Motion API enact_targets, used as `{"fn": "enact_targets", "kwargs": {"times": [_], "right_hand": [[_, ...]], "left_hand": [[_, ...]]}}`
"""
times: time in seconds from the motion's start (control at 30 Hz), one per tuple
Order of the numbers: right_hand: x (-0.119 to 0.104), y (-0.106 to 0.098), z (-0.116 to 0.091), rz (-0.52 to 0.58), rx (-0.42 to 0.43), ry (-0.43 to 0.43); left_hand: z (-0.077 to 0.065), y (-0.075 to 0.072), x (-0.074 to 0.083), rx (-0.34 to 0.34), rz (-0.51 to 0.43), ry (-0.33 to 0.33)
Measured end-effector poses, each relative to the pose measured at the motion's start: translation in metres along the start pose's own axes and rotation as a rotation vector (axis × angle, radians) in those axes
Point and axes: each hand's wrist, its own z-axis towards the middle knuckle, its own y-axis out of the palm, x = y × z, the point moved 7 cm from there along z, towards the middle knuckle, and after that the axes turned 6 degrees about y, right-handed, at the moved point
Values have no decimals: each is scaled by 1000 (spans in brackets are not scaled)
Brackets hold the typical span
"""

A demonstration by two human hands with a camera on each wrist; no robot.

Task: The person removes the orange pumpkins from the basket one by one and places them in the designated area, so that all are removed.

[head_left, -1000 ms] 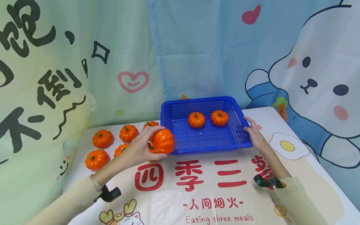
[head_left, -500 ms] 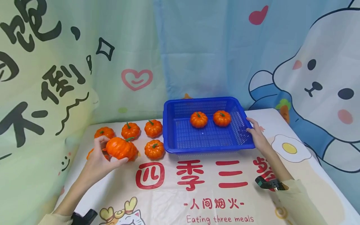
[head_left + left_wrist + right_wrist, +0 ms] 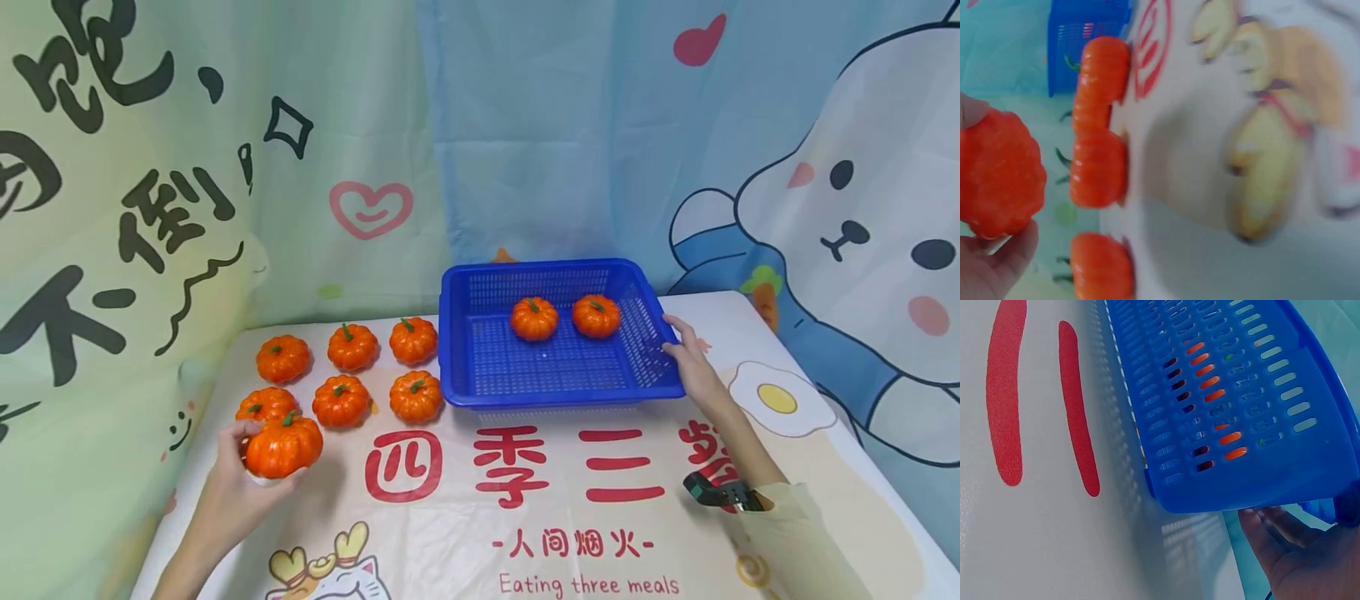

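My left hand [image 3: 243, 492] grips a small orange pumpkin [image 3: 283, 447] by its sides, thumb in front and fingers behind. The green stem points up, and the pumpkin overlaps another pumpkin [image 3: 266, 405] behind it in the head view. In the left wrist view its ribbed orange surface [image 3: 1000, 175] shows between thumb and fingers. At the far right, my right hand [image 3: 697, 371] holds the end of a blue plastic basket [image 3: 562, 400], fingers at the end wall below the rim. Two pumpkins [image 3: 534, 319] sit toward the back inside the basket.
Left of the basket, several more pumpkins stand in two rows, among them a front one [image 3: 416, 397] close to the basket's side. A printed cloth [image 3: 420, 542] covers the table. A patterned curtain [image 3: 517, 167] hangs right behind the basket.
My left hand has carried the pumpkin from beside the basket leftward and toward me, to the left end of the front row. My right hand has stayed at the basket.
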Motion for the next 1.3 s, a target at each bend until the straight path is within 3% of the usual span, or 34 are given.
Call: {"fn": "enact_targets", "kwargs": {"times": [0.07,0.23,0.47,0.57,0.7,0.8,0.97,1.3], "right_hand": [[0,-1,-1,4,1,-4],[0,-5,-2,30,16,-12],[0,-8,-2,26,26,-18],[-1,-6,-3,26,24,-22],[-4,-4,-2,23,11,-22],[-5,-4,-1,20,6,-24],[-5,-7,0,22,16,-32],[-1,0,1,16,3,-24]], "left_hand": [[-12,-2,-8,-11,69,-74],[-29,-12,-29,17,175,-176],[-37,-17,-60,36,197,-307],[-35,-14,-67,25,205,-315],[-34,-4,-78,-116,214,-333],[-35,-2,-82,-200,217,-293],[-33,-7,-79,-185,218,-208],[-40,-8,-85,-228,191,-363]]}}
